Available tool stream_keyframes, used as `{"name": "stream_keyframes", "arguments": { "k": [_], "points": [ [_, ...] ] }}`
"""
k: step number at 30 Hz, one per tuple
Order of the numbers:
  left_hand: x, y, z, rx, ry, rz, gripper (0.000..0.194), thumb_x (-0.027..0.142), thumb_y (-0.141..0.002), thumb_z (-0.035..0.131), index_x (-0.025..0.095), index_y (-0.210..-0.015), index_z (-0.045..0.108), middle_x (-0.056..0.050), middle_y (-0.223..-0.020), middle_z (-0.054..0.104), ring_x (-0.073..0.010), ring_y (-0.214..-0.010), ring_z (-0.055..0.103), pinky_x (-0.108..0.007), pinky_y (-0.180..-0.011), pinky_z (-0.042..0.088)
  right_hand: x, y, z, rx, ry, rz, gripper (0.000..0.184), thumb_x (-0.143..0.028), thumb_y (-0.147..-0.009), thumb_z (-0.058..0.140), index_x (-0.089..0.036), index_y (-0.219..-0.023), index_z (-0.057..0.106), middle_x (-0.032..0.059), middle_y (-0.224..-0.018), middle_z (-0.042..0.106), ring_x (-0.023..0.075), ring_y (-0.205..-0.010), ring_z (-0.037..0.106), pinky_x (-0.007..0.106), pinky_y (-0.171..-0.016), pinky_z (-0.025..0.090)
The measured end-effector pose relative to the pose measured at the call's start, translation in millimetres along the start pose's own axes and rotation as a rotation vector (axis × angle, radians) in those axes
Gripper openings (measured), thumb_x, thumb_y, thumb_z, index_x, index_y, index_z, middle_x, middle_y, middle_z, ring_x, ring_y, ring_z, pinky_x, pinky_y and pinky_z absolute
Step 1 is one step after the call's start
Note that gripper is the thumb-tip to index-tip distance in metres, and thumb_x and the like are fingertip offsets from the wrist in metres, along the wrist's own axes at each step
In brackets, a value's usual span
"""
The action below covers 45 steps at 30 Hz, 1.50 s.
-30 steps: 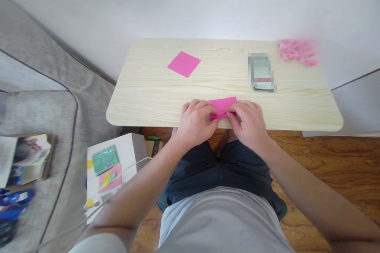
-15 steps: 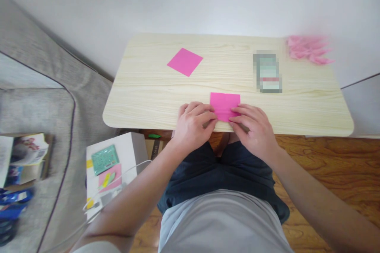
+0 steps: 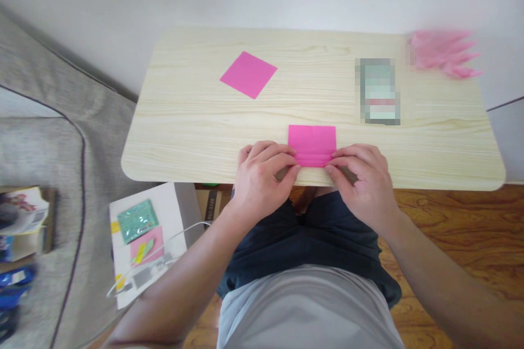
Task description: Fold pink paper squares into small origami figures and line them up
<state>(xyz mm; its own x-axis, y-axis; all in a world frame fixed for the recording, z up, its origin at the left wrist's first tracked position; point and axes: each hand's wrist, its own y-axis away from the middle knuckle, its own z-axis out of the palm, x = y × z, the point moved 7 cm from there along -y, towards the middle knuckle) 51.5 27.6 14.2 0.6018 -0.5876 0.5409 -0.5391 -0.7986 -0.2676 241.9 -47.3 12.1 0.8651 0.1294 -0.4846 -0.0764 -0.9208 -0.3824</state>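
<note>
1. One folded paper (image 3: pixel 312 142), bright pink and oblong, lies on the desk (image 3: pixel 184 131) just inside its front edge, about midway between the left and right ends. Several creases run across its near half, parallel to that edge.
2. Both hands are at it, one on each side. The left hand (image 3: pixel 266 174) is loosely curled, its thumb and forefinger brought together on the near left corner of the paper, with another fingertip resting on the left side.
3. The right hand (image 3: pixel 362 174) mirrors this: bent fingers, thumb and forefinger closed on the near right corner, the palm raised.
4. Farther back and left of the middle, a square sheet (image 3: pixel 249 75) of pink lies flat, turned so that one corner points roughly at the back edge.
5. Right of the middle, in the back half, is a pixelated rectangle (image 3: pixel 380 90); its details cannot be read.
6. At the back right corner sits a cluster of pink pieces (image 3: pixel 444 54), their pointed ends towards the right edge; blur hides their number.
7. Below the front left corner stands a white box (image 3: pixel 164 202), bearing a green packet (image 3: pixel 138 221) and a cable (image 3: pixel 186 229).
</note>
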Motion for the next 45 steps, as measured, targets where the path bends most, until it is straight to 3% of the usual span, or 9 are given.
{"name": "stream_keyframes", "arguments": {
  "k": [12, 18, 32, 45],
  "points": [
    [-1.3, -4.9, 1.2, -0.018, 0.004, -0.043, 0.013, 0.033, -0.099, 0.064, 0.028, -0.094, 0.074, 0.001, -0.118, 0.078, -0.0235, -0.116, 0.064, -0.048, -0.105, 0.042, 2.6, -9.6, 1.8, -0.104, 0.066, -0.009, 0.013, -0.038, -0.094, 0.073, -0.026, -0.1, 0.073, 0.0068, -0.107, 0.072, 0.0289, -0.105, 0.062, 0.049, -0.091, 0.047],
    [-3.2, -4.3, 0.9, -0.022, 0.001, -0.017, 0.011, 0.035, -0.099, 0.066, 0.032, -0.098, 0.077, 0.003, -0.119, 0.078, -0.0242, -0.117, 0.063, -0.048, -0.106, 0.043, 4.4, -10.1, 1.8, -0.104, 0.048, -0.051, 0.007, -0.035, -0.095, 0.072, -0.029, -0.095, 0.076, 0.0047, -0.104, 0.073, 0.0275, -0.101, 0.063, 0.049, -0.089, 0.047],
    [-1.4, -10.0, 6.0, -0.062, -0.04, -0.084, 0.012, 0.034, -0.099, 0.064, 0.026, -0.098, 0.073, -0.004, -0.12, 0.072, -0.0264, -0.114, 0.059, -0.048, -0.099, 0.041, 4.0, -17.1, 5.5, -0.148, 0.116, 0.03, 0.016, -0.04, -0.097, 0.068, -0.024, -0.093, 0.07, 0.0075, -0.101, 0.07, 0.0282, -0.098, 0.061, 0.049, -0.086, 0.047],
    [0.2, -12.4, 5.6, -0.05, -0.08, -0.123, 0.009, 0.03, -0.097, 0.066, 0.024, -0.093, 0.071, -0.002, -0.118, 0.072, -0.0243, -0.114, 0.058, -0.043, -0.097, 0.041, 4.8, -21.5, 5.3, -0.183, 0.182, 0.068, 0.018, -0.039, -0.096, 0.068, -0.022, -0.09, 0.071, 0.0087, -0.1, 0.069, 0.0282, -0.097, 0.061, 0.045, -0.085, 0.045]
  ]
}}
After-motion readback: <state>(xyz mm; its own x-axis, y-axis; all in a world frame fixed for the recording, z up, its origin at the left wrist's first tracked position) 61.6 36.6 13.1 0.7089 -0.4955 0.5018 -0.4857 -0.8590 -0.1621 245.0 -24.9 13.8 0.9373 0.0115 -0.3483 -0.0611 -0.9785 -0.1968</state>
